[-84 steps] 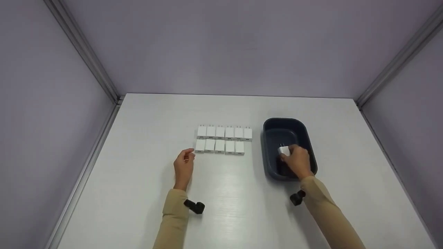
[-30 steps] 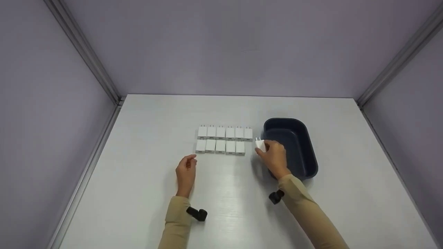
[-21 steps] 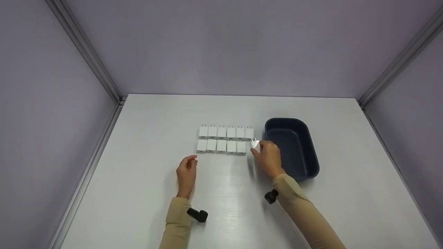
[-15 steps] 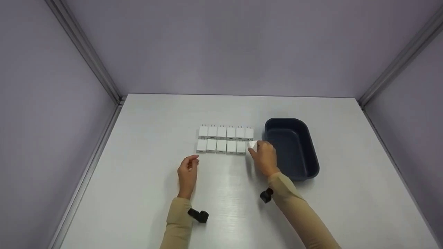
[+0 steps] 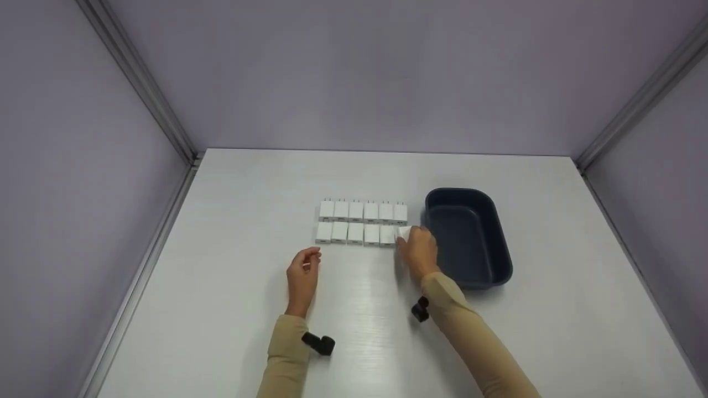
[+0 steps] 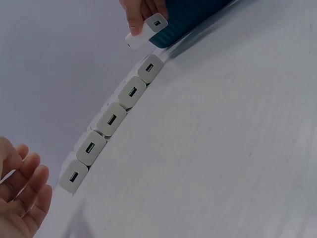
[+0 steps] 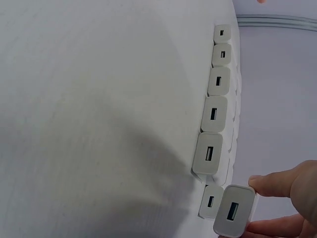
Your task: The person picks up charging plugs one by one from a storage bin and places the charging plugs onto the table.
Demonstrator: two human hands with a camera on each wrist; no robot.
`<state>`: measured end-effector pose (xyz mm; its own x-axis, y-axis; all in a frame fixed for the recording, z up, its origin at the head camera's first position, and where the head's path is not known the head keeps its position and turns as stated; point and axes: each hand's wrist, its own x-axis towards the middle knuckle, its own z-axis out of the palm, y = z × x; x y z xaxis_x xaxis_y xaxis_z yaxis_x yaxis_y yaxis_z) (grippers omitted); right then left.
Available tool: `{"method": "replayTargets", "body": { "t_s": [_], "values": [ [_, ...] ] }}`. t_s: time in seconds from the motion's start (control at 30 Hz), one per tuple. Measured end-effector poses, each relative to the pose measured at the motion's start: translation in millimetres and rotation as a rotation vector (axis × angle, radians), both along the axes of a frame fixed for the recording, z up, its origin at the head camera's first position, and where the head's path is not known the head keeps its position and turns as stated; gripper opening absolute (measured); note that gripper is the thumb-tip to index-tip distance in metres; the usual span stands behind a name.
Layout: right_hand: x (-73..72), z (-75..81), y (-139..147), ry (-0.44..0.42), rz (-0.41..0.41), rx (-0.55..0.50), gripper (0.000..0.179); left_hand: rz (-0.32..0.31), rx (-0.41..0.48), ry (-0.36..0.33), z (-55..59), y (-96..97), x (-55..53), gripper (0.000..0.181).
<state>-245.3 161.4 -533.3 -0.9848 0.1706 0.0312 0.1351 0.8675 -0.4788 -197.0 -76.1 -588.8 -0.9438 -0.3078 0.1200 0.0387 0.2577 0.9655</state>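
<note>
My right hand (image 5: 420,249) pinches a white USB wall charger (image 7: 242,201) between thumb and fingers. It holds the charger at the right end of the front row of chargers (image 5: 355,234), with the USB port toward the right wrist camera. In the left wrist view, the held charger (image 6: 156,23) appears raised above the table. Behind the front row lies a second row of similar chargers (image 5: 355,211), prongs pointing away. My left hand (image 5: 302,279) rests with loosely bent fingers near the front row's left end, holding nothing.
A dark blue rectangular bin (image 5: 470,243) stands right of the rows, close beside my right hand, and nothing shows inside it. The white table (image 5: 232,221) meets grey-purple panels at the back and both sides. Each sleeve carries a small black camera (image 5: 319,344).
My right hand has carried the charger from over the bin leftward to the front row's right end, turning and lowering it. My left hand has shifted slightly right and nearer me.
</note>
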Motion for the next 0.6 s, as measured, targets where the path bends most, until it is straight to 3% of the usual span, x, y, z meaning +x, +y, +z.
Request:
{"method": "replayTargets", "body": {
  "t_s": [0.33, 0.6],
  "values": [
    [-10.8, -9.9, 3, -0.073, -0.034, 0.046, 0.028, -0.054, -0.016, -0.045, 2.9, 16.4, -4.3, 0.021],
    [-11.3, -15.4, 4, -0.027, -0.025, 0.060, 0.026, -0.051, -0.054, -0.025, -0.8, 16.6, -2.3, 0.020]
  ]
}}
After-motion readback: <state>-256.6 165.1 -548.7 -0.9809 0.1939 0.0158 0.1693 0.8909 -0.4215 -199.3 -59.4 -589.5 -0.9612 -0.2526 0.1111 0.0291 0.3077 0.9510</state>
